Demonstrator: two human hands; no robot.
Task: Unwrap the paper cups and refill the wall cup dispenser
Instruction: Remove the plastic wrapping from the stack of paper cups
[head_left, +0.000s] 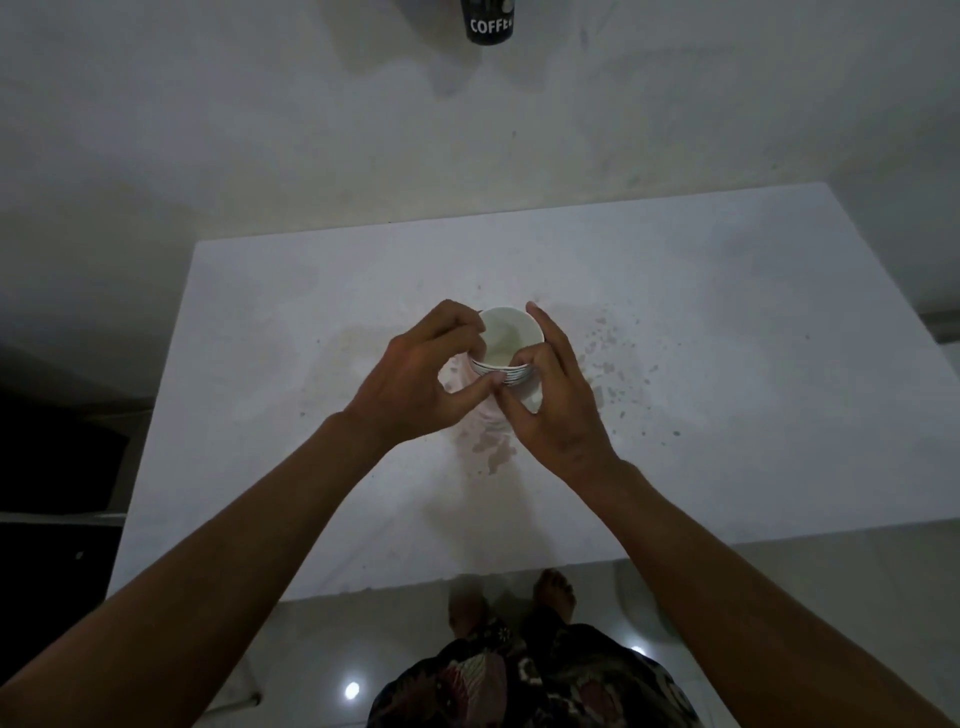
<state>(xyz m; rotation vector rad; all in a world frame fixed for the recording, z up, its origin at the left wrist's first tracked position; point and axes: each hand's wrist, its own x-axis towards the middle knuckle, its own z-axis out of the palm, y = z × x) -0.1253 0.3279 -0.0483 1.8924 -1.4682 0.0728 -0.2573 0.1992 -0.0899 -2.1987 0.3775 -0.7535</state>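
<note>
Hidden: I can see only the open mouth and top rims of the stack of cups (506, 343); the lower part sits behind both hands, and the thin clear wrapper (457, 379) around it is faint and hard to trace.
Cut off: above and well beyond my hands, a dark cup marked "COFFE" (489, 22) hangs at the top edge of the wall (260, 104), its upper part out of frame. I cannot tell what holds it.
Dim light: the stains on the table (727, 312) just right of the hands are blurry specks.
Left hand (415, 379): fingers curled in on the left side of the stack, thumb tip pressed just under the rims, pinching wrapper or cup wall; I cannot tell which.
Right hand (558, 395): closed around the right side of the stack, thumb meeting the left thumb at the near rims, fingers reaching round the far side.
Stack: held between both hands, mouth up, above the middle of the table.
Below the wrists: a bare foot (556, 590) on the glossy floor (322, 654).
</note>
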